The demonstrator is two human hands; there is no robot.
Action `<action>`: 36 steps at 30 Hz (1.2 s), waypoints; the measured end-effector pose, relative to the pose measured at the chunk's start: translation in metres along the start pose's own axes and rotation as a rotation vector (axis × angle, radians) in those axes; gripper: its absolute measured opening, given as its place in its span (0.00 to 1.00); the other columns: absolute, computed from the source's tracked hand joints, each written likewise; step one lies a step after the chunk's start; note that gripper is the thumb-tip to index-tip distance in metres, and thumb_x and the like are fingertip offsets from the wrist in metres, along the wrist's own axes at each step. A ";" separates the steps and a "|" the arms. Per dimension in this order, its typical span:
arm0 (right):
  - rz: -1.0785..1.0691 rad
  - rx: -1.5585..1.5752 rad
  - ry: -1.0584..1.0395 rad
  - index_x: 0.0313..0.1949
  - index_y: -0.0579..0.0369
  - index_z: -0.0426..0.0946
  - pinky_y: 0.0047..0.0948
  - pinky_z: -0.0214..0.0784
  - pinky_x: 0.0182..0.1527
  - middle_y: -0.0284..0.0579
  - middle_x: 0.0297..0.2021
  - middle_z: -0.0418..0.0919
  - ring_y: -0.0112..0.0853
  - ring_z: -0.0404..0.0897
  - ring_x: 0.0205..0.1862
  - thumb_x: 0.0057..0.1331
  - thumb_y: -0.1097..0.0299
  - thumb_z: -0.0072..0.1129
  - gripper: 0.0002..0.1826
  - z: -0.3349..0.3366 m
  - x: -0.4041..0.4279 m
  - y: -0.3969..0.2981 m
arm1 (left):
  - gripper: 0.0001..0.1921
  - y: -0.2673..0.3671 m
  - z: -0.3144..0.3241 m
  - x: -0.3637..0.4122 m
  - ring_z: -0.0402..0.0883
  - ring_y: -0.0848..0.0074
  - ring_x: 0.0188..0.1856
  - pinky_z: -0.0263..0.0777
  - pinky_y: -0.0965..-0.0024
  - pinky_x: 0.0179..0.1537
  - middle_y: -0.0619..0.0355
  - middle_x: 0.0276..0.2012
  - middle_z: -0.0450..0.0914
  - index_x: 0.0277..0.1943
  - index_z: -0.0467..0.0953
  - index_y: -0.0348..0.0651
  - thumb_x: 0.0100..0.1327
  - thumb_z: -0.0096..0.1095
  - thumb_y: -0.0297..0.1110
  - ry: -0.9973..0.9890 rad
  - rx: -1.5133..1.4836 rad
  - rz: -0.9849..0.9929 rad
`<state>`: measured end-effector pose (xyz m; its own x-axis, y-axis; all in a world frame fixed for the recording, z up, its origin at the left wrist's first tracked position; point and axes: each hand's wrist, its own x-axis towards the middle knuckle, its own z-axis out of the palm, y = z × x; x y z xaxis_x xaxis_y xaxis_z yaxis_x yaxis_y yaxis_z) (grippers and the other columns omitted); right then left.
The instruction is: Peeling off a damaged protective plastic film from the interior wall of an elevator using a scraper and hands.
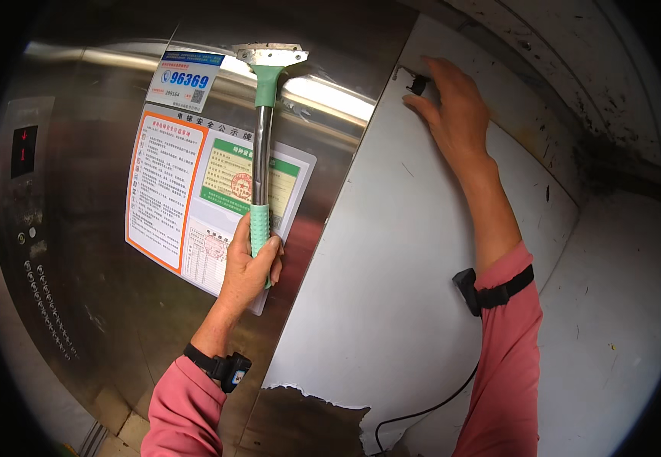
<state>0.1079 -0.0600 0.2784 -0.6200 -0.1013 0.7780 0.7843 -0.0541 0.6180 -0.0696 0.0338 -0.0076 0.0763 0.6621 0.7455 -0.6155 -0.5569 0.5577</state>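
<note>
My left hand (pixel 252 261) is wrapped around the ribbed green grip of a long-handled scraper (pixel 262 154). The tool stands upright before the wall, its wide metal blade head (pixel 270 55) at the top and a steel shaft below. Higher up on the right, my right hand (pixel 455 111) is at the upper corner of a white wall covering (pixel 387 228). Its thumb and fingers are apart around a small dark patch (pixel 418 85) beside a ragged torn spot. Whether that patch is a hole or a loose scrap is unclear.
Printed notices (pixel 164 188) are fixed to the brushed-metal elevator wall (pixel 107 240). At left is a button panel (pixel 27 228) with a lit display. The covering's lower edge is torn, exposing a brown surface (pixel 302 425). A black cable (pixel 427 409) hangs below my right arm.
</note>
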 end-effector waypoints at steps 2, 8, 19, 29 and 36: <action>0.003 -0.025 -0.041 0.49 0.52 0.79 0.37 0.74 0.49 0.40 0.50 0.80 0.39 0.77 0.50 0.58 0.63 0.68 0.20 0.006 0.005 0.005 | 0.25 0.001 -0.001 -0.001 0.70 0.80 0.17 0.65 0.78 0.18 0.55 0.33 0.73 0.67 0.55 0.40 0.70 0.52 0.30 -0.003 0.005 -0.006; -0.003 -0.037 -0.037 0.38 0.54 0.83 0.35 0.77 0.40 0.36 0.40 0.83 0.37 0.78 0.43 0.60 0.69 0.64 0.07 0.019 0.011 0.010 | 0.25 0.001 0.000 0.001 0.70 0.81 0.17 0.65 0.78 0.18 0.56 0.32 0.73 0.67 0.55 0.40 0.70 0.52 0.29 -0.024 -0.013 -0.007; -0.110 -0.100 -0.078 0.33 0.53 0.81 0.36 0.75 0.39 0.39 0.34 0.81 0.38 0.76 0.39 0.56 0.75 0.61 0.05 0.014 0.015 0.008 | 0.26 0.003 -0.001 0.003 0.70 0.80 0.17 0.65 0.77 0.18 0.55 0.33 0.73 0.68 0.54 0.38 0.70 0.51 0.28 -0.044 0.004 -0.004; 0.061 0.107 -0.147 0.46 0.52 0.82 0.38 0.72 0.48 0.41 0.48 0.80 0.41 0.77 0.49 0.60 0.62 0.66 0.15 0.007 0.016 0.008 | 0.25 0.006 0.000 0.000 0.70 0.81 0.18 0.65 0.78 0.19 0.55 0.33 0.72 0.67 0.55 0.38 0.70 0.51 0.29 -0.023 0.003 -0.019; -0.036 0.062 -0.023 0.33 0.55 0.83 0.34 0.75 0.40 0.38 0.37 0.81 0.37 0.79 0.42 0.59 0.73 0.63 0.03 0.022 0.018 0.015 | 0.26 0.003 0.000 0.000 0.70 0.82 0.19 0.65 0.78 0.19 0.57 0.32 0.73 0.67 0.56 0.37 0.69 0.51 0.26 -0.004 -0.036 -0.013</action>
<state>0.1080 -0.0409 0.3045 -0.6483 -0.0778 0.7574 0.7595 0.0046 0.6505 -0.0718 0.0322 -0.0062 0.0877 0.6670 0.7399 -0.6425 -0.5297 0.5537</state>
